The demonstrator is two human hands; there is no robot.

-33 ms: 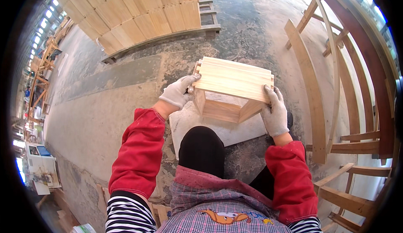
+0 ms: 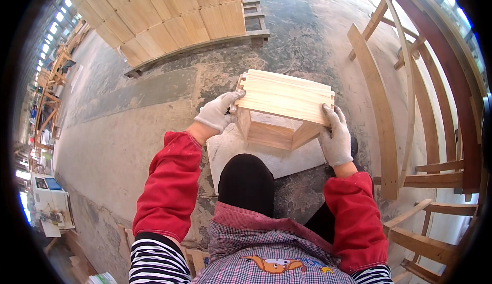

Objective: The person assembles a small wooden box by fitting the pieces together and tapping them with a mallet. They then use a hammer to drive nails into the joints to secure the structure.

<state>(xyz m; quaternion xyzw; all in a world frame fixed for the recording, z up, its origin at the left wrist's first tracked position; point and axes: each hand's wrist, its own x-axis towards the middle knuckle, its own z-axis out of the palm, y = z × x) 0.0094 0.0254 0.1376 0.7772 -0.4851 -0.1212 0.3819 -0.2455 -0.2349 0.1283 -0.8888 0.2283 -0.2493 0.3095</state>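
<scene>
Wooden frame (image 2: 287, 94) held btwn L grip (image 2: 216, 113) & R grip (image 2: 336, 137); underside contact unclear.

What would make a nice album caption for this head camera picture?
Gloved left hand and gloved right hand hold a wooden frame at opposite ends, stacked wood beyond.

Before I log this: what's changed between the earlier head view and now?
Nothing visibly moved; nothing was taken hold of or let go. As before, the left hand and right hand hold the wooden frame at opposite ends, and the stacked wooden pieces stay put.
</scene>
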